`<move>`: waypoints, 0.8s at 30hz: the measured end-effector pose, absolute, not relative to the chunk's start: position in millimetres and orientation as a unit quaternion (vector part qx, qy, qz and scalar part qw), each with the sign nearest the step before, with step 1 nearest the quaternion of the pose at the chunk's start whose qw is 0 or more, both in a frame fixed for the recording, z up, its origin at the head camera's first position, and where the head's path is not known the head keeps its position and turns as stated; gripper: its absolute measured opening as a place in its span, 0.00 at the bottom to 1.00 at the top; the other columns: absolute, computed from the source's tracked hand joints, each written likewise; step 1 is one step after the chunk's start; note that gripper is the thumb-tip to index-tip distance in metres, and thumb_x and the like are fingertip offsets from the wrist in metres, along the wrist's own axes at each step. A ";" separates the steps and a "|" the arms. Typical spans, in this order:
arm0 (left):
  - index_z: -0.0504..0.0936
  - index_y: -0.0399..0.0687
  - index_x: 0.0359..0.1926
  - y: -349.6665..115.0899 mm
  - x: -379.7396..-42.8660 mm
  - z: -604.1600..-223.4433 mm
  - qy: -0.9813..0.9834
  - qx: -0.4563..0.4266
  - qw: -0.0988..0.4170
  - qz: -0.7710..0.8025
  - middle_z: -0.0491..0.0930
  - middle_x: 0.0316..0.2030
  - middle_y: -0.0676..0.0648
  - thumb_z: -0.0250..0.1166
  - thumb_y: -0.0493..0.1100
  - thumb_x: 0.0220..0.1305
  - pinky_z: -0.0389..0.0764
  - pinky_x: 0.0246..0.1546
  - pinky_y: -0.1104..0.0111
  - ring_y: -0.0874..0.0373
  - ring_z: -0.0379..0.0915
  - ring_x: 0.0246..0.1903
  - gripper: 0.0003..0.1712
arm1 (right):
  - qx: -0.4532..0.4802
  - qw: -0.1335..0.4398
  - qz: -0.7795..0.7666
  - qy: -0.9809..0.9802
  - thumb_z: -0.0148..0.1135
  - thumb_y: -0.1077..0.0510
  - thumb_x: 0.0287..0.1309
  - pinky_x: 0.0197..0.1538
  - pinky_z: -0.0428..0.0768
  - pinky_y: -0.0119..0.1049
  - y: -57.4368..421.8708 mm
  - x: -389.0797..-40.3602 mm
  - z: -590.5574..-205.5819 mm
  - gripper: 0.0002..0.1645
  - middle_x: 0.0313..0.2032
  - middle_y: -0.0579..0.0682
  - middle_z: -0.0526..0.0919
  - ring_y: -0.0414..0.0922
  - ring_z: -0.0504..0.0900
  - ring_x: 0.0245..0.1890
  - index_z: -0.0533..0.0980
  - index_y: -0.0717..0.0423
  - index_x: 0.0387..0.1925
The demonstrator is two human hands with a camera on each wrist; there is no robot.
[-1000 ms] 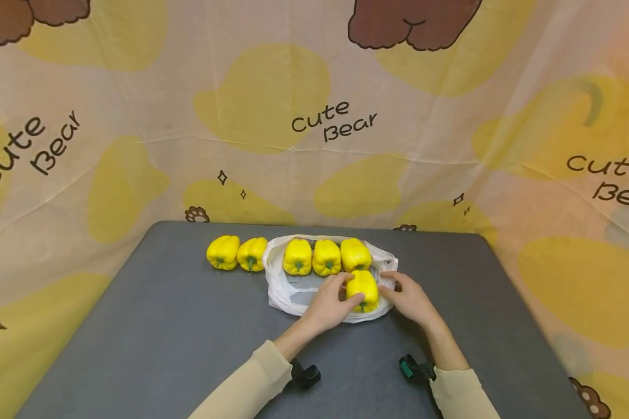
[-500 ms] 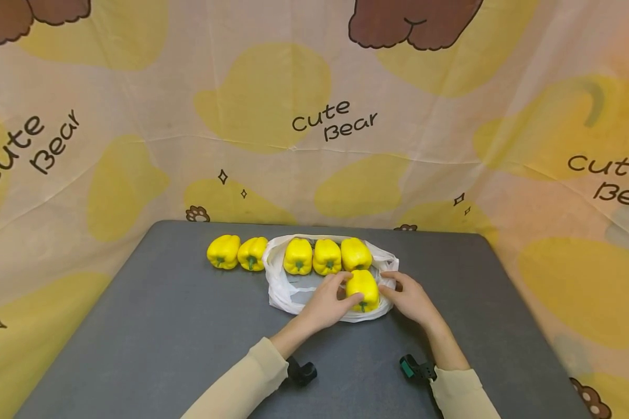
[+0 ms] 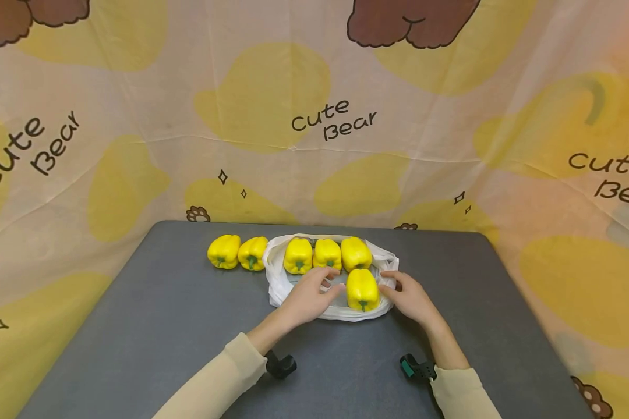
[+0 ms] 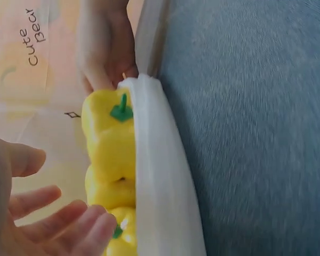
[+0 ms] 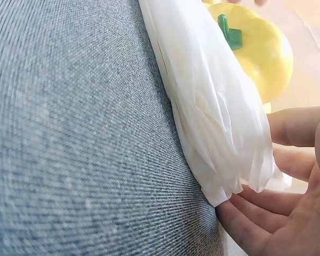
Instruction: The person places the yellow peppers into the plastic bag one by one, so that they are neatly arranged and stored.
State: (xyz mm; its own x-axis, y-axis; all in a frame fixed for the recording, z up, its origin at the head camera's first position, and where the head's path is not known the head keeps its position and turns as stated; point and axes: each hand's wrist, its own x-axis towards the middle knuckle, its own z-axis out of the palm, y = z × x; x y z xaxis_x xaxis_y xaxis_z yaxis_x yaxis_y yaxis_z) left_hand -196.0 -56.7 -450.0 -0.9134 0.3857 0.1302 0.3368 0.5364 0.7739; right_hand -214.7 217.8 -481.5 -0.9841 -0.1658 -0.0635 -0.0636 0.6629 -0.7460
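A white plastic bag (image 3: 278, 285) lies with its mouth wide and its rim rolled down. Inside, three yellow bell peppers stand in a back row, among them a middle pepper (image 3: 327, 253), and a front pepper (image 3: 362, 286) sits at the right. My left hand (image 3: 305, 298) hovers over the bag's front left part, fingers spread and holding nothing, a small gap from the front pepper. At the bag's right end my right hand (image 3: 411, 298) holds the rim, thumb near the pepper. In the right wrist view the fingers (image 5: 272, 202) lie against the plastic edge.
Two more yellow peppers stand left of the bag, an outer pepper (image 3: 223, 252) and one beside it (image 3: 252, 254). Everything rests on a grey table (image 3: 162, 326). A printed cloth (image 3: 335, 180) hangs behind and along the sides.
My left hand has let go of the front pepper and moved left, its fingers now apart from it. The pepper stays in the bag. The right hand has kept its place.
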 end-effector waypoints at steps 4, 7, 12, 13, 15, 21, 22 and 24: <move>0.81 0.41 0.59 -67.8 -194.7 -445.2 0.878 0.221 -0.013 0.424 0.82 0.52 0.42 0.61 0.49 0.74 0.83 0.47 0.61 0.53 0.79 0.48 0.21 | -0.063 0.062 -0.404 0.910 0.61 0.47 0.70 0.60 0.74 0.59 217.7 -214.5 -482.0 0.30 0.63 0.64 0.75 0.59 0.75 0.58 0.74 0.60 0.66; 0.82 0.41 0.55 -76.4 -194.0 -441.5 0.880 0.227 -0.047 0.415 0.83 0.48 0.46 0.63 0.46 0.73 0.85 0.45 0.62 0.55 0.80 0.45 0.17 | -0.061 0.062 -0.402 0.912 0.61 0.47 0.70 0.59 0.75 0.59 217.4 -214.7 -482.0 0.30 0.63 0.64 0.75 0.59 0.75 0.57 0.74 0.59 0.66; 0.84 0.42 0.52 -94.0 -194.5 -432.9 0.875 0.227 -0.085 0.418 0.84 0.45 0.47 0.65 0.43 0.71 0.85 0.43 0.58 0.55 0.81 0.44 0.13 | -0.061 0.064 -0.401 0.912 0.60 0.47 0.70 0.61 0.73 0.61 216.3 -214.8 -482.1 0.30 0.64 0.64 0.74 0.60 0.74 0.59 0.74 0.59 0.66; 0.84 0.41 0.51 -98.0 -194.7 -430.7 0.875 0.226 -0.090 0.418 0.84 0.45 0.46 0.66 0.42 0.71 0.85 0.44 0.58 0.55 0.80 0.44 0.13 | -0.061 0.065 -0.402 0.911 0.60 0.47 0.70 0.61 0.73 0.61 216.0 -214.6 -481.8 0.30 0.64 0.64 0.74 0.61 0.74 0.59 0.74 0.59 0.66; 0.84 0.41 0.51 -106.6 -195.4 -426.3 0.877 0.220 -0.095 0.417 0.84 0.45 0.47 0.65 0.43 0.71 0.85 0.44 0.59 0.55 0.80 0.45 0.13 | -0.063 0.065 -0.401 0.911 0.60 0.47 0.70 0.63 0.72 0.62 216.1 -214.4 -481.9 0.30 0.65 0.65 0.73 0.62 0.73 0.62 0.74 0.60 0.66; 0.83 0.40 0.53 -132.7 -198.5 -415.2 0.878 0.205 -0.117 0.415 0.84 0.46 0.46 0.65 0.42 0.71 0.85 0.44 0.61 0.54 0.80 0.45 0.14 | -0.066 0.062 -0.402 0.911 0.60 0.48 0.70 0.63 0.71 0.63 216.6 -213.7 -480.9 0.29 0.65 0.64 0.74 0.62 0.72 0.62 0.74 0.60 0.66; 0.83 0.39 0.53 -137.0 -199.1 -413.7 0.878 0.202 -0.120 0.417 0.84 0.46 0.46 0.65 0.42 0.71 0.85 0.43 0.61 0.54 0.80 0.45 0.14 | -0.065 0.061 -0.403 0.911 0.60 0.49 0.70 0.63 0.71 0.62 216.6 -213.6 -480.8 0.29 0.65 0.64 0.74 0.62 0.73 0.62 0.74 0.60 0.65; 0.83 0.38 0.53 -145.3 -200.8 -411.9 0.878 0.194 -0.130 0.418 0.84 0.46 0.45 0.65 0.41 0.71 0.85 0.43 0.59 0.53 0.80 0.46 0.15 | -0.066 0.060 -0.402 0.911 0.60 0.49 0.70 0.62 0.71 0.62 216.3 -213.4 -480.9 0.29 0.65 0.64 0.74 0.61 0.73 0.62 0.74 0.60 0.65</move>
